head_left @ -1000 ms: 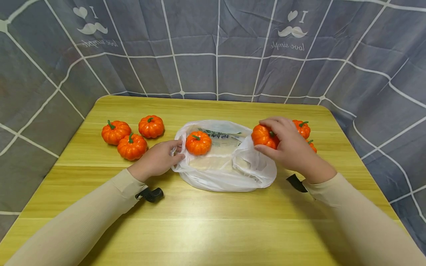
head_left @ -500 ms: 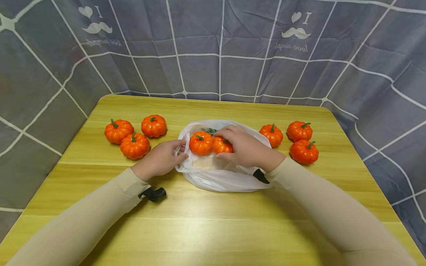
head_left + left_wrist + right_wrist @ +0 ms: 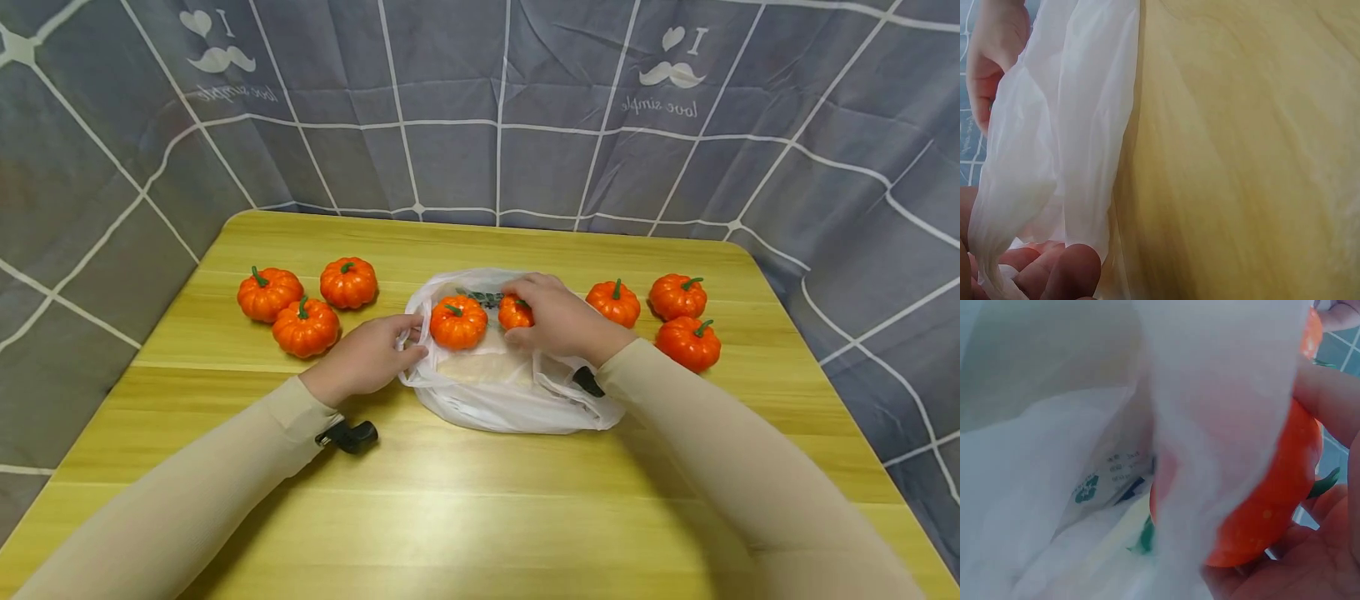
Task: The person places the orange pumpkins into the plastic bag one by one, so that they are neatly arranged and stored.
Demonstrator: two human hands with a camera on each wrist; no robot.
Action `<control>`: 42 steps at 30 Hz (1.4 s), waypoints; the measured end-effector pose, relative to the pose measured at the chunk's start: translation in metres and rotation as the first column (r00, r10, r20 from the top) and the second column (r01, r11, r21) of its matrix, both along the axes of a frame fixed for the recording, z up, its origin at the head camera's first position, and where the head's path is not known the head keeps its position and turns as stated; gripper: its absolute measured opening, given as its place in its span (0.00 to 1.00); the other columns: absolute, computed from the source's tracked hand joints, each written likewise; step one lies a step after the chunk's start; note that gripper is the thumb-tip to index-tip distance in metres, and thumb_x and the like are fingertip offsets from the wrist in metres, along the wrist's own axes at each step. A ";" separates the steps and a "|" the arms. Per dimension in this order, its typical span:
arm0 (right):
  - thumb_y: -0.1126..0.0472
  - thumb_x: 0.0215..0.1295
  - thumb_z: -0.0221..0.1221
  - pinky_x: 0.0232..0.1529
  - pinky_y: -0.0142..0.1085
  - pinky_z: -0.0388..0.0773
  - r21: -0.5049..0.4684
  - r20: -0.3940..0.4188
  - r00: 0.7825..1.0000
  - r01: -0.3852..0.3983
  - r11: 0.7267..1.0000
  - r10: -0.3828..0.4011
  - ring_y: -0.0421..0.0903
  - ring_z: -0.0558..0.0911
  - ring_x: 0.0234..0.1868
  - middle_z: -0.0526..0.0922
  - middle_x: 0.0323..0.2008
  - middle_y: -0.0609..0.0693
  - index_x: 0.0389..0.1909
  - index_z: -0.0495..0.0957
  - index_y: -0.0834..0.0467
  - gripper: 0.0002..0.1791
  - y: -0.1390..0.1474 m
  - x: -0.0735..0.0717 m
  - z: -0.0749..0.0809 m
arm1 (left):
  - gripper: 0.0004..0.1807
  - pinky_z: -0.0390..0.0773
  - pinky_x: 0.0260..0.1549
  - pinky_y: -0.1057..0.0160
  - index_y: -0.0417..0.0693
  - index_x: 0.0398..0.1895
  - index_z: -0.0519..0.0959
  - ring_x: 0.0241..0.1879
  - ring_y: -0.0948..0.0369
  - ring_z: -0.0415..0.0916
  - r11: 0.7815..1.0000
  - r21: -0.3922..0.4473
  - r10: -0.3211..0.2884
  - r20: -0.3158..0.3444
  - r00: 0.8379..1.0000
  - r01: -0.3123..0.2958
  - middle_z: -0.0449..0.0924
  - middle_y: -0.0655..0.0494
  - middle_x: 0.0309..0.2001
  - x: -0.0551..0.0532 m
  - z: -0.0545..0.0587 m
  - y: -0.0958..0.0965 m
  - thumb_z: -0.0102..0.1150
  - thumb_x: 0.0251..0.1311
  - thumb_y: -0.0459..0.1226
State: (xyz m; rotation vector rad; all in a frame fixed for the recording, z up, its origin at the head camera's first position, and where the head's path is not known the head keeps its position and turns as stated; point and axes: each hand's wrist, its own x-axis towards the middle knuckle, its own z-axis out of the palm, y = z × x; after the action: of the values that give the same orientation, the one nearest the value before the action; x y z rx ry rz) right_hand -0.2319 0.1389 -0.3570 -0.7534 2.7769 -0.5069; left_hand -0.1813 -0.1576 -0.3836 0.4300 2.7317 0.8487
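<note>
A white plastic bag (image 3: 517,408) lies open in the middle of the table, its rim spread wide. My left hand (image 3: 367,354) pinches the bag's left rim; in the left wrist view, fingertips (image 3: 1072,272) curl against the thin plastic. One small orange pumpkin (image 3: 458,322) sits inside the bag at the left. My right hand (image 3: 566,321) reaches into the bag from the right and grips a second orange pumpkin (image 3: 1266,500), partly covered by the hand. The right wrist view has a fold of the bag (image 3: 1210,425) across that pumpkin, whose green stem points toward the palm.
Left of the bag sit three orange pumpkins, the nearest one (image 3: 306,327) close to my left hand. Three more stand at the right, one of them (image 3: 613,303) just past the bag's rim. A grey checked cloth (image 3: 457,108) hangs behind the wooden table (image 3: 420,517).
My right hand has carried its pumpkin leftward from beside the bag to inside it, then shifted slightly right, apart from the first pumpkin. My left hand keeps its hold on the rim.
</note>
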 end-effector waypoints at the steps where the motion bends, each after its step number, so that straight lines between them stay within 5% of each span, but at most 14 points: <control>1: 0.50 0.66 0.72 0.80 0.52 0.59 0.003 -0.001 1.000 0.000 1.000 0.000 0.57 0.61 0.80 0.67 0.77 0.53 0.78 0.67 0.53 0.42 -0.001 -0.001 -0.001 | 0.34 0.73 0.49 0.55 0.40 0.78 0.68 0.48 0.52 0.75 1.000 -0.001 0.003 0.003 1.000 -0.003 0.82 0.48 0.56 0.000 0.000 0.001 0.59 0.74 0.46; 12: 0.49 0.65 0.73 0.82 0.50 0.55 0.028 -0.022 0.998 -0.057 0.998 0.058 0.56 0.63 0.79 0.72 0.73 0.53 0.74 0.71 0.56 0.39 -0.008 -0.010 -0.014 | 0.34 0.72 0.51 0.53 0.40 0.78 0.68 0.51 0.51 0.74 1.000 -0.018 0.003 0.015 1.000 -0.002 0.80 0.47 0.56 0.000 0.000 0.003 0.59 0.75 0.46; 22: 0.48 0.66 0.72 0.82 0.49 0.55 -0.003 0.029 0.999 -0.038 0.999 0.038 0.56 0.63 0.80 0.69 0.77 0.54 0.79 0.64 0.56 0.45 -0.010 -0.012 -0.018 | 0.34 0.72 0.51 0.53 0.40 0.78 0.68 0.51 0.50 0.74 0.999 -0.034 0.010 0.014 1.000 -0.009 0.78 0.45 0.56 -0.001 0.000 0.003 0.59 0.75 0.46; 35: 0.47 0.61 0.75 0.83 0.51 0.51 0.062 0.014 0.999 -0.031 0.998 0.030 0.55 0.51 0.85 0.53 0.84 0.52 0.86 0.49 0.52 0.59 0.006 0.003 -0.013 | 0.34 0.72 0.53 0.52 0.40 0.78 0.68 0.53 0.50 0.73 1.000 -0.022 0.007 0.013 1.000 -0.006 0.78 0.46 0.56 -0.001 -0.003 0.002 0.59 0.75 0.46; 42: 0.56 0.61 0.73 0.83 0.53 0.51 0.071 -0.018 0.998 -0.064 0.995 0.065 0.55 0.52 0.85 0.55 0.84 0.51 0.85 0.52 0.51 0.55 0.019 0.010 -0.005 | 0.34 0.72 0.49 0.54 0.40 0.78 0.67 0.49 0.51 0.74 1.000 -0.023 0.011 0.018 1.000 -0.011 0.78 0.46 0.55 0.000 -0.002 0.002 0.59 0.75 0.46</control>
State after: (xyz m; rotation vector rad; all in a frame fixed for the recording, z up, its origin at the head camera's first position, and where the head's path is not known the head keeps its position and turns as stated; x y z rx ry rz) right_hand -0.2218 0.1575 -0.3621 -0.8334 2.7628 -0.3890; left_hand -0.1817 -0.1558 -0.3858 0.4015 2.7274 0.8187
